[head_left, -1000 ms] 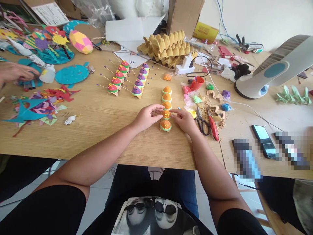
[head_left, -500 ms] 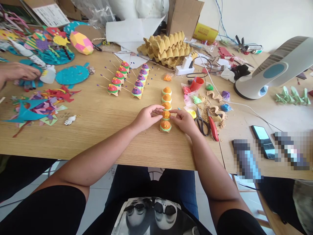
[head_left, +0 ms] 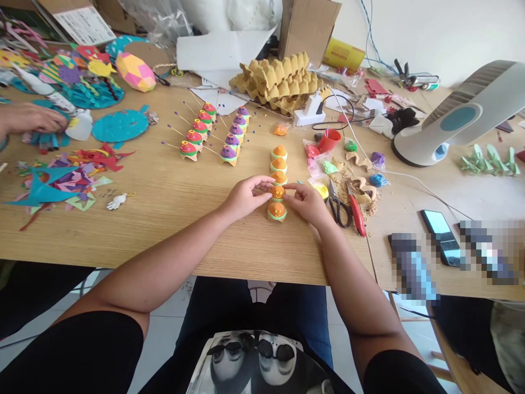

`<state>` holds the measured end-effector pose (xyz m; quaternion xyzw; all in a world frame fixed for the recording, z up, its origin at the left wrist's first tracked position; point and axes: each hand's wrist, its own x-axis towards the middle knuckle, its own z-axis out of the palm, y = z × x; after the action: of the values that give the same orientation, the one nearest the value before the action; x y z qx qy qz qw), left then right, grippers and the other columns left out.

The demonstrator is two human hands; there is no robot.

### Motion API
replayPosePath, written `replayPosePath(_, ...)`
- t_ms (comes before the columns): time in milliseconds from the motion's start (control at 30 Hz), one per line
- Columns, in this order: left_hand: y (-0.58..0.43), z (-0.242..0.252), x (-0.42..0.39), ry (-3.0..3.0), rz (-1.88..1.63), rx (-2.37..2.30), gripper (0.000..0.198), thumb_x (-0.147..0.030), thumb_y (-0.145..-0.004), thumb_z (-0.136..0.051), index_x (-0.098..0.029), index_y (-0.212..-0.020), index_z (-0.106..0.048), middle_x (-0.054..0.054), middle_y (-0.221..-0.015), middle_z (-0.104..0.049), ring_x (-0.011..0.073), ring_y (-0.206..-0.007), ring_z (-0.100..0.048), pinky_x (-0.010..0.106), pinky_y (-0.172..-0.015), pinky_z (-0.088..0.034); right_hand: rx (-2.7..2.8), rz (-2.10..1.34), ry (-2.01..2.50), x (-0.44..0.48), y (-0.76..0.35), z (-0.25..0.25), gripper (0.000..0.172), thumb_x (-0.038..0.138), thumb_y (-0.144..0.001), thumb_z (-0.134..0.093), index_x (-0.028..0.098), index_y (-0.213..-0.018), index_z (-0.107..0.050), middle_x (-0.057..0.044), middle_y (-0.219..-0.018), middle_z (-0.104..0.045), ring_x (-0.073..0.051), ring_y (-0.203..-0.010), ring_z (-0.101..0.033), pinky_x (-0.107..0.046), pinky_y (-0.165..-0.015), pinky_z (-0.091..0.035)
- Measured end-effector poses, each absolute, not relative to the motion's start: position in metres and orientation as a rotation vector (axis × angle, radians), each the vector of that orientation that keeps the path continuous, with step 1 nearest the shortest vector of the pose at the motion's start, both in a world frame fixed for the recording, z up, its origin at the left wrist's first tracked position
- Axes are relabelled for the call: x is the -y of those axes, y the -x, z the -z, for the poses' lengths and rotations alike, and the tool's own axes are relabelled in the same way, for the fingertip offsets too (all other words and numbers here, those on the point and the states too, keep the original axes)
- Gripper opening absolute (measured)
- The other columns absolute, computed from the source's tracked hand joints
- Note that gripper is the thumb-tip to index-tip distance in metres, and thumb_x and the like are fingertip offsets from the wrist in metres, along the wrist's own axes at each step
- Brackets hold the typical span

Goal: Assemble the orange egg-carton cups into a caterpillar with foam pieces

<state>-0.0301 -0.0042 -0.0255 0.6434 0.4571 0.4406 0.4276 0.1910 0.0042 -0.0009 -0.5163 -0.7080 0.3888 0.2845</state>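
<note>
A strip of egg-carton cups [head_left: 277,210] runs away from me in the middle of the table. Orange clay caps with pale green or cream rims cover its cups, and the nearest two bear yellow smiling faces. My left hand [head_left: 248,197] is at the left side of the second cup, its thumb against the clay and its fingers curled behind. From the right, my right hand [head_left: 305,201] touches the same cup with thumb and index finger. Both hands steady the strip between them; some fingertips are hidden.
Red and purple egg-carton strips [head_left: 191,148] with cotton swabs stand at left. Scissors [head_left: 339,205], a red-handled cutter [head_left: 356,210] and clay bags lie right of my hand. A white fan [head_left: 447,117] stands farther right. A co-worker's hand [head_left: 35,119] is at far left.
Both hands keep their place at the second cup; my right fingers shift very slightly over its face. The co-worker's hand moves a little.
</note>
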Motion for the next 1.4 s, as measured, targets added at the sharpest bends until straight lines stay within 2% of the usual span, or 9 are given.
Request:
replayPosePath(533,0.03,0.024,0.004,-1.597,-1.1,-1.147,0.039,-0.023,-0.082,-0.071,-0.019,-0.12,-0.07,0.01,-0.117,-0.076,0.0199,-0.107,-0.071,0.031,-0.087,-0.057,1.889,-1.053,1.403,-0.002,-0.19,-0.004,0.034,0.032,-0.091,-0.062,0.018,-0.119,-0.075,0.008,-0.056,-0.032,-0.011,-0.053,-0.029,-0.029,-0.056,-0.023)
replayPosePath(700,0.03,0.022,0.005,-1.595,-1.106,-1.148,0.037,-0.019,-0.084,-0.066,-0.019,-0.12,-0.07,0.009,-0.117,-0.076,0.0199,-0.11,-0.071,0.032,-0.089,-0.057,1.868,-1.082,1.421,0.003,-0.188,-0.007,0.029,0.03,-0.091,-0.059,0.018,-0.109,-0.077,0.008,-0.056,-0.032,-0.011,-0.052,-0.027,-0.03,-0.055,-0.021)
replayPosePath(800,0.03,0.021,0.006,-1.598,-1.105,-1.156,0.036,-0.019,-0.085,-0.065,-0.019,-0.121,-0.07,0.008,-0.118,-0.076,0.0197,-0.111,-0.071,0.032,-0.09,-0.057,1.708,-1.099,1.407,0.002,-0.187,-0.006,0.026,0.029,-0.09,-0.058,0.019,-0.107,-0.074,0.006,-0.059,-0.037,-0.011,-0.054,-0.032,-0.029,-0.055,-0.026)
replayPosePath(900,0.03,0.02,0.007,-1.588,-1.139,-1.172,0.034,-0.021,-0.087,-0.065,-0.019,-0.12,-0.07,0.008,-0.116,-0.077,0.0196,-0.11,-0.071,0.031,-0.088,-0.057,1.417,-1.298,1.298,0.0,-0.19,-0.01,0.028,0.037,-0.09,-0.057,0.021,-0.112,-0.067,0.002,-0.071,-0.055,-0.013,-0.062,-0.048,-0.027,-0.058,-0.036)
replayPosePath(967,0.03,0.017,0.009,-1.592,-1.179,-1.189,0.032,-0.022,-0.088,-0.065,-0.02,-0.119,-0.071,0.007,-0.114,-0.077,0.0189,-0.107,-0.071,0.03,-0.087,-0.056,1.245,-1.486,1.17,0.0,-0.192,-0.015,0.037,0.049,-0.092,-0.055,0.023,-0.117,-0.061,-0.004,-0.091,-0.068,-0.016,-0.077,-0.061,-0.027,-0.065,-0.046)
replayPosePath(1033,0.03,0.013,0.012,-1.628,-1.227,-1.211,0.029,-0.024,-0.09,-0.065,-0.02,-0.117,-0.072,0.007,-0.112,-0.077,0.0182,-0.103,-0.07,0.029,-0.085,-0.056,1.167,-1.599,1.043,0.003,-0.193,-0.022,0.052,0.065,-0.094,-0.047,0.025,-0.125,-0.057,-0.01,-0.112,-0.072,-0.021,-0.096,-0.068,-0.032,-0.075,-0.054)
replayPosePath(1167,0.03,-0.001,0.022,-1.885,-1.365,-1.287,0.023,-0.032,-0.094,-0.063,-0.022,-0.112,-0.073,0.007,-0.114,-0.073,0.0201,-0.105,-0.066,0.032,-0.085,-0.055,1.256,-1.627,0.947,0.013,-0.191,-0.035,0.083,0.087,-0.088,-0.032,0.029,-0.146,-0.047,-0.014,-0.133,-0.068,-0.029,-0.118,-0.066,-0.042,-0.087,-0.056)
replayPosePath(1267,0.031,-0.011,0.028,-2.165,-1.417,-1.312,0.019,-0.038,-0.093,-0.068,-0.027,-0.107,-0.076,0.006,-0.116,-0.069,0.024,-0.115,-0.061,0.044,-0.106,-0.048,1.331,-1.638,0.932,0.021,-0.187,-0.04,0.084,0.086,-0.089,-0.036,0.035,-0.155,-0.039,-0.012,-0.136,-0.067,-0.03,-0.124,-0.063,-0.046,-0.093,-0.054)
replayPosePath(1400,0.029,-0.015,0.032,-2.386,-1.437,-1.3,0.014,-0.042,-0.089,-0.075,-0.034,-0.099,-0.078,0.005,-0.122,-0.066,0.027,-0.123,-0.053,0.051,-0.115,-0.04,1.362,-1.714,0.844,0.029,-0.18,-0.041,0.079,0.083,-0.092,-0.036,0.041,-0.159,-0.034,-0.01,-0.14,-0.065,-0.029,-0.131,-0.058,-0.046,-0.098,-0.051)
